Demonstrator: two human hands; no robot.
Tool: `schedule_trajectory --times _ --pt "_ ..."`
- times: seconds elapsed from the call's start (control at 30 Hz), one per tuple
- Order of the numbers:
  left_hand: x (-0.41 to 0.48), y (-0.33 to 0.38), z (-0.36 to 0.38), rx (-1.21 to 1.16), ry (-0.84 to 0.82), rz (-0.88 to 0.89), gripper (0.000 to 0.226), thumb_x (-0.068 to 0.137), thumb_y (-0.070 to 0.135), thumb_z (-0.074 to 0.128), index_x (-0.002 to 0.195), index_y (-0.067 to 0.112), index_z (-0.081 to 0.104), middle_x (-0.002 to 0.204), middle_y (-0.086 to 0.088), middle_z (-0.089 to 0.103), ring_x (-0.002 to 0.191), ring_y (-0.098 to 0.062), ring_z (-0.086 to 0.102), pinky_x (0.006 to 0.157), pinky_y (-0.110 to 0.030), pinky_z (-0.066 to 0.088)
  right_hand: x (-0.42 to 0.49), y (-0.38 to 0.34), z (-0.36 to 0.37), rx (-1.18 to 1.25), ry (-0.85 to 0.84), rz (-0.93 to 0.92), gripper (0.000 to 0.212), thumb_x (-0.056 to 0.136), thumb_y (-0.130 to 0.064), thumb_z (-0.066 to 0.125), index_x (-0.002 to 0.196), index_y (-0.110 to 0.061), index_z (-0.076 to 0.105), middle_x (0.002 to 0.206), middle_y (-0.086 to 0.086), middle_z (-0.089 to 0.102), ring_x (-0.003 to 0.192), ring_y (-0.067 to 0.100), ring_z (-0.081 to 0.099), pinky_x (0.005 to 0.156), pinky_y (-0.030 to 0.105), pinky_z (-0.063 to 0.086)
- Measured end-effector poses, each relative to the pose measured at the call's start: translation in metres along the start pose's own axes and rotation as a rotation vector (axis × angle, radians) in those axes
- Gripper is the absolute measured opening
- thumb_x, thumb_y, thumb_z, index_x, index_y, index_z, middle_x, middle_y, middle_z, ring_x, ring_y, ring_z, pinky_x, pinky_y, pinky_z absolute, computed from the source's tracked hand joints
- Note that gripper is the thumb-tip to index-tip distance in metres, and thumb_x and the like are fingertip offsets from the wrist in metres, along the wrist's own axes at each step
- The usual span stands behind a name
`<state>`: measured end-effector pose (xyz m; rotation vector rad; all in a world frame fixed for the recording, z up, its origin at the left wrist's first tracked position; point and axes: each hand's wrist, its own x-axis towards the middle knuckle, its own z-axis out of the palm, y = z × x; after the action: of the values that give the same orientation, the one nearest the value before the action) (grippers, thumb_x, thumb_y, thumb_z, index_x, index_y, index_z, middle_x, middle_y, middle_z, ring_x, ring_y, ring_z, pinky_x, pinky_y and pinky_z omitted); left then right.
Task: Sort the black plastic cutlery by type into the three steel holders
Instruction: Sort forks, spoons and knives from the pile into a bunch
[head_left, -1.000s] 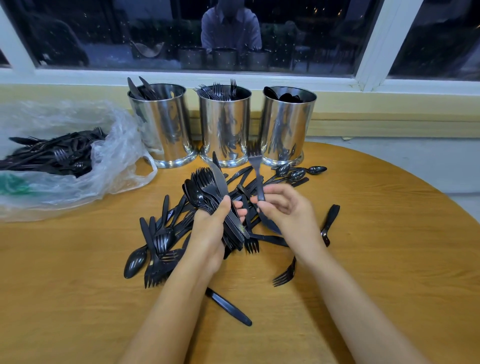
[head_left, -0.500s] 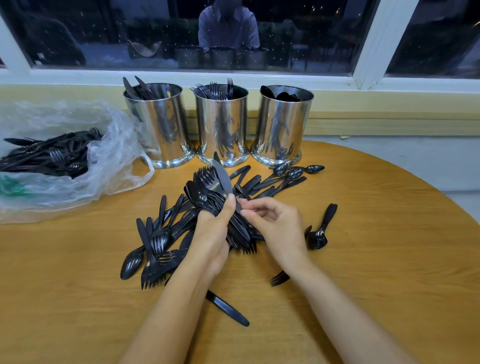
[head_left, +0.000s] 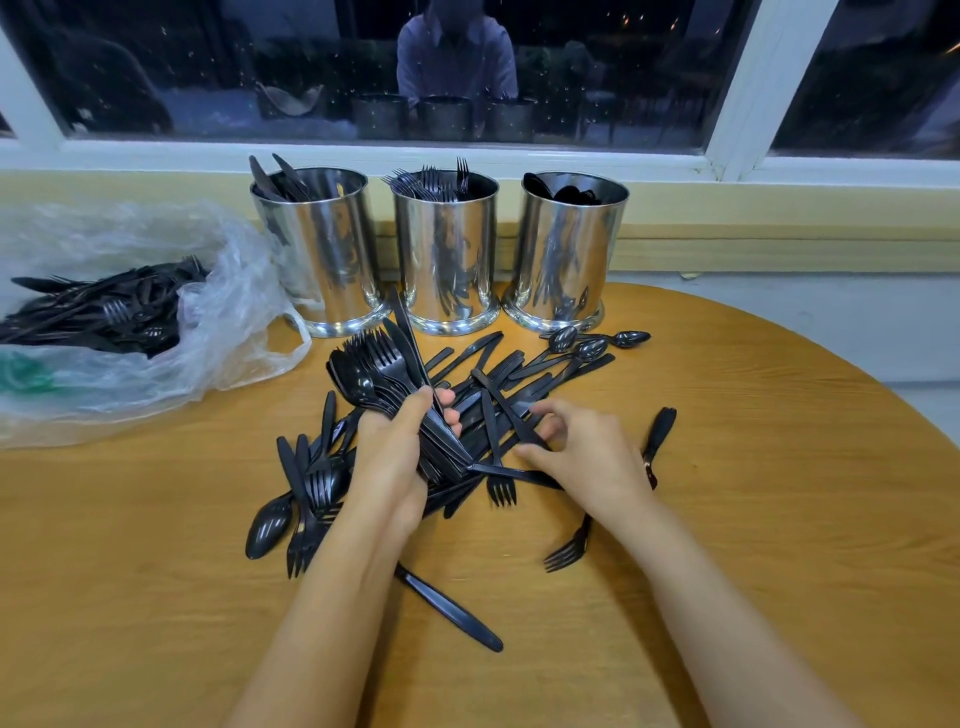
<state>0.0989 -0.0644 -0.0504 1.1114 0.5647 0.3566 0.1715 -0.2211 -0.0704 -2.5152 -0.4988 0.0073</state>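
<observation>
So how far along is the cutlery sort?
Partly. Done: knife holder, fork holder and spoon holder each hold some. In hand: left hand grips a mixed bundle; right hand pinches a handle in the pile. Left: that pile on the table, plus the plastic bag of cutlery.

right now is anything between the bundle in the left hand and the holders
Nothing visible. The left hand grips the bundle just in front of the holders, whose tops are open; only loose cutlery lies flat on the table between them.
</observation>
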Motion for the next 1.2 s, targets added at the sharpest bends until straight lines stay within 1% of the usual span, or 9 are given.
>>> schedule_trajectory --times 0.1,0.2,0.3,0.43,0.57,0.7,0.87,1.0,1.2 --pt "-0.001 0.0 0.0 0.012 -0.006 -0.003 0.024 0.1 0.014 0.052 0.085 0.006 0.069 0.066 -0.003 0.063 0.067 -0.016 0.061 0.068 -0.026 0.054 0.0 -0.001 0.0 0.011 0.073 0.025 0.028 0.087 -0.033 0.069 0.114 -0.033 0.062 0.083 -0.016 0.063 0.082 0.001 0.059 0.066 0.024 0.051" --pt "0.0 0.0 0.0 0.01 -0.02 -0.014 0.022 0.1 0.014 0.053 0.088 0.006 0.07 0.071 -0.005 0.065 0.071 -0.017 0.062 0.071 -0.028 0.054 0.005 0.003 -0.005 0.278 0.276 0.064 0.01 0.086 -0.025 0.071 0.096 -0.026 0.069 0.082 -0.016 0.065 0.076 -0.004 0.058 0.063 0.011 0.045" --pt "0.0 0.0 -0.001 0.01 -0.017 -0.016 0.019 0.098 0.014 0.056 0.089 0.006 0.071 0.076 -0.006 0.068 0.074 -0.017 0.065 0.071 -0.028 0.054 0.008 0.007 -0.016 0.635 0.396 0.056 0.014 0.085 -0.012 0.071 0.089 -0.025 0.07 0.085 -0.013 0.068 0.076 -0.003 0.061 0.068 0.011 0.047" --pt "-0.003 0.005 -0.001 -0.054 -0.034 -0.024 0.024 0.093 0.013 0.063 0.074 0.015 0.077 0.076 -0.003 0.073 0.071 -0.013 0.069 0.06 -0.024 0.056 0.008 0.008 -0.028 1.086 0.492 0.028 0.015 0.088 -0.004 0.066 0.095 -0.018 0.067 0.087 -0.007 0.067 0.076 0.001 0.059 0.067 0.016 0.048" --pt "-0.004 0.007 -0.001 -0.112 -0.134 -0.058 0.018 0.094 0.01 0.06 0.084 0.011 0.075 0.084 -0.007 0.074 0.079 -0.017 0.069 0.076 -0.03 0.057 0.006 0.007 -0.038 1.332 0.422 -0.005 0.01 0.094 -0.009 0.058 0.095 -0.014 0.066 0.076 -0.006 0.06 0.059 0.004 0.046 0.055 0.015 0.04" --pt "-0.012 0.003 0.005 -0.011 -0.37 -0.165 0.017 0.095 0.006 0.056 0.11 0.003 0.064 0.109 -0.014 0.073 0.103 -0.025 0.07 0.094 -0.041 0.055 0.001 0.002 -0.037 1.229 0.2 -0.078 0.011 0.094 -0.015 0.056 0.1 -0.01 0.065 0.071 0.0 0.053 0.049 0.005 0.041 0.045 0.014 0.033" --pt "-0.021 -0.002 0.01 0.242 -0.642 -0.265 0.026 0.097 0.01 0.055 0.12 -0.001 0.061 0.113 -0.013 0.072 0.106 -0.026 0.07 0.097 -0.044 0.054 0.001 -0.001 -0.03 1.011 0.273 -0.077 0.009 0.091 -0.011 0.063 0.098 -0.007 0.065 0.076 0.001 0.059 0.046 0.007 0.049 0.043 0.017 0.038" --pt "-0.021 -0.002 0.01 0.252 -0.573 -0.189 0.014 0.1 0.007 0.051 0.105 0.001 0.062 0.087 -0.008 0.072 0.072 -0.018 0.064 0.071 -0.031 0.057 0.0 -0.001 -0.027 1.024 0.23 -0.11 0.01 0.09 -0.008 0.064 0.099 -0.009 0.067 0.08 0.008 0.065 0.053 0.01 0.057 0.048 0.02 0.044" --pt "-0.005 0.008 -0.002 -0.004 -0.287 -0.079 0.01 0.097 0.006 0.053 0.096 0.012 0.061 0.07 -0.002 0.053 0.059 -0.014 0.049 0.068 -0.032 0.045 0.003 0.009 -0.026 0.671 -0.025 -0.102 0.011 0.084 -0.014 0.071 0.095 -0.018 0.071 0.084 -0.002 0.069 0.072 0.004 0.062 0.067 0.014 0.049"
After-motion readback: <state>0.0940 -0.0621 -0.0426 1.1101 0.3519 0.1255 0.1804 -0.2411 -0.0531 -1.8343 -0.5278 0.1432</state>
